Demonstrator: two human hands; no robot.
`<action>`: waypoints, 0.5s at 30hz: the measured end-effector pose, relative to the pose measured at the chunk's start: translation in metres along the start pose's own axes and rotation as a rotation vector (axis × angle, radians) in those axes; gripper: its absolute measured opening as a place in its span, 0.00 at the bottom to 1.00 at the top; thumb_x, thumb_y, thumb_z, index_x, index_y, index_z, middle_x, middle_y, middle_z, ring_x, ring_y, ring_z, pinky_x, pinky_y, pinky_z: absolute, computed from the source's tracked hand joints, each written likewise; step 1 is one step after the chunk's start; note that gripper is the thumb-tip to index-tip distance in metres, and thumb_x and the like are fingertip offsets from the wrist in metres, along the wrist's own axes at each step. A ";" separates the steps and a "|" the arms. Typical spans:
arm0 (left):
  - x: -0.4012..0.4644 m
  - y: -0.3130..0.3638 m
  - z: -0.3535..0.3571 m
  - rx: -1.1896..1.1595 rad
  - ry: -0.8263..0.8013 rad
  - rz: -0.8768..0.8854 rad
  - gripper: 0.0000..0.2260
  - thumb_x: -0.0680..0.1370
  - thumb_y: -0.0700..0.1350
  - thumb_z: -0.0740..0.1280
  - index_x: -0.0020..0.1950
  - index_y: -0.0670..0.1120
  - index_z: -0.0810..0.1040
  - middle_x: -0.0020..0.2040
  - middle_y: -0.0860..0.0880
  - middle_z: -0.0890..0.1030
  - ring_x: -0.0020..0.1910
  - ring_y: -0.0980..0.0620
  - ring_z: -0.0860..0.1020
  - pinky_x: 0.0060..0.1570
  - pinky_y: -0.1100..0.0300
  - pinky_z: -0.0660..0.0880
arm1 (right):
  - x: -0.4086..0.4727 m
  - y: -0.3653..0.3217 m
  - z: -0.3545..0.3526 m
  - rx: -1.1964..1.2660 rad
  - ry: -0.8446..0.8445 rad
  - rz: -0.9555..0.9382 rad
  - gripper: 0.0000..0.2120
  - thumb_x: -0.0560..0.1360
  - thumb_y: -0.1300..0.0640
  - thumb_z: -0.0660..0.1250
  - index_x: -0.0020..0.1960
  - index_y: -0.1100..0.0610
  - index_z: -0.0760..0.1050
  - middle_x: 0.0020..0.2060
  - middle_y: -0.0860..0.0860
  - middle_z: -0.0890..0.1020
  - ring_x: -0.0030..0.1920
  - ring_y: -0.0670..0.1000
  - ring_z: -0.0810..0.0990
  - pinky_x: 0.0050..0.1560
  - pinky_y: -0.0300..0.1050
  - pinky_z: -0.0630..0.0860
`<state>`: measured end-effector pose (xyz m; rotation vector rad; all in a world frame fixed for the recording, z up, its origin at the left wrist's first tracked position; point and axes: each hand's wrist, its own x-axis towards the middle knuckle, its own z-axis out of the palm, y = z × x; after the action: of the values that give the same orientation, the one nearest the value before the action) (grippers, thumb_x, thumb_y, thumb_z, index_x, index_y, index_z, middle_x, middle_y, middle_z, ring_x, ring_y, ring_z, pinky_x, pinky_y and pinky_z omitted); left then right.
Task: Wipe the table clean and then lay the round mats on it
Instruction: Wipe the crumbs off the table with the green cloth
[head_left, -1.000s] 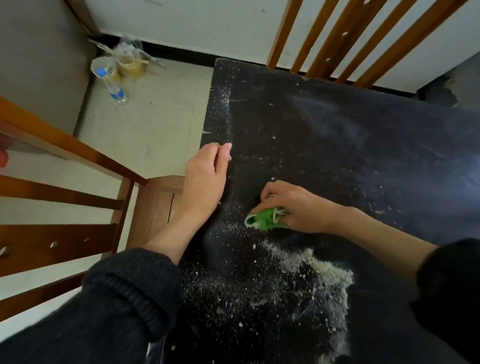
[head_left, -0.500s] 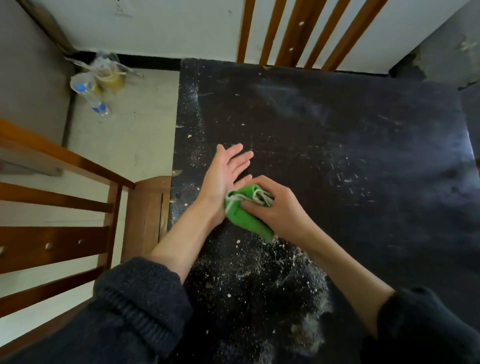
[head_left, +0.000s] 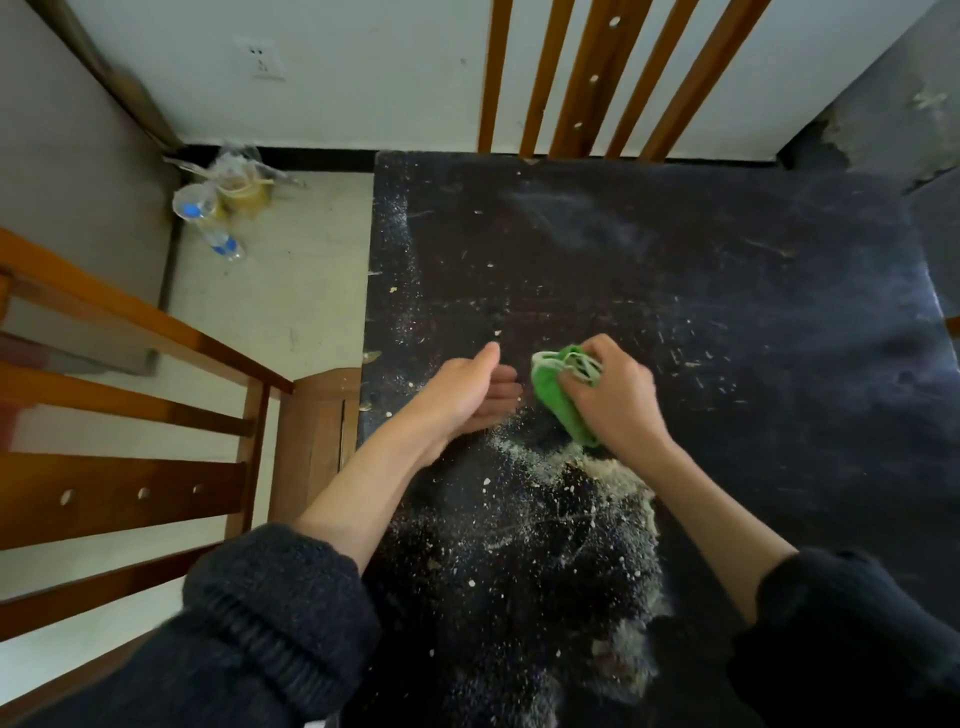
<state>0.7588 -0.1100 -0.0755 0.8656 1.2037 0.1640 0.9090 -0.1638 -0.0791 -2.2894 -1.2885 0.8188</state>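
The green cloth (head_left: 563, 400) sits bunched under the right hand (head_left: 615, 402), whose fingers curl round it and press it onto the dark worktop (head_left: 727, 291), just beyond a ridge of pale crumbs (head_left: 597, 467). Half a second ago the cloth lay against the left palm, the two hands touching; now they have come apart, and the cloth has shifted a little to the right with a narrow gap opened beside it. The left hand (head_left: 467, 395) has turned onto its edge, thumb up, fingers loosely cupped and holding nothing, standing on the worktop like a small wall beside the cloth.

Judging from this, the crumbs are being herded toward the near side, with the cupped hand serving as a stop or catcher. Wiping is far from done: powder and flecks lie thick near the body and thin along the left edge. No round mats are in view. A wooden chair (head_left: 156, 415) stands to the left, and a plastic bottle (head_left: 208, 223) lies on the floor.
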 end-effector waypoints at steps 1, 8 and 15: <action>0.002 0.001 -0.003 0.048 0.058 0.005 0.20 0.82 0.54 0.51 0.58 0.44 0.77 0.51 0.49 0.83 0.50 0.54 0.81 0.54 0.60 0.75 | 0.001 0.002 -0.002 0.020 0.015 -0.025 0.04 0.74 0.55 0.67 0.46 0.52 0.72 0.39 0.46 0.79 0.39 0.46 0.76 0.37 0.39 0.73; -0.002 0.008 -0.018 0.376 0.028 0.101 0.18 0.81 0.56 0.53 0.46 0.51 0.80 0.36 0.51 0.85 0.38 0.61 0.82 0.41 0.66 0.68 | 0.029 -0.013 0.014 -0.049 -0.057 -0.075 0.07 0.73 0.54 0.67 0.48 0.54 0.72 0.45 0.52 0.79 0.43 0.51 0.76 0.42 0.44 0.70; 0.023 0.004 -0.082 0.433 0.552 0.352 0.16 0.80 0.37 0.58 0.64 0.52 0.68 0.45 0.50 0.75 0.37 0.57 0.74 0.38 0.63 0.76 | 0.121 -0.045 0.014 -0.069 0.056 -0.175 0.12 0.72 0.55 0.67 0.54 0.55 0.72 0.51 0.54 0.78 0.49 0.52 0.76 0.46 0.43 0.69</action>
<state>0.6984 -0.0545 -0.0975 1.4747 1.6222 0.4610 0.9201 -0.0364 -0.0995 -2.1964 -1.4879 0.6551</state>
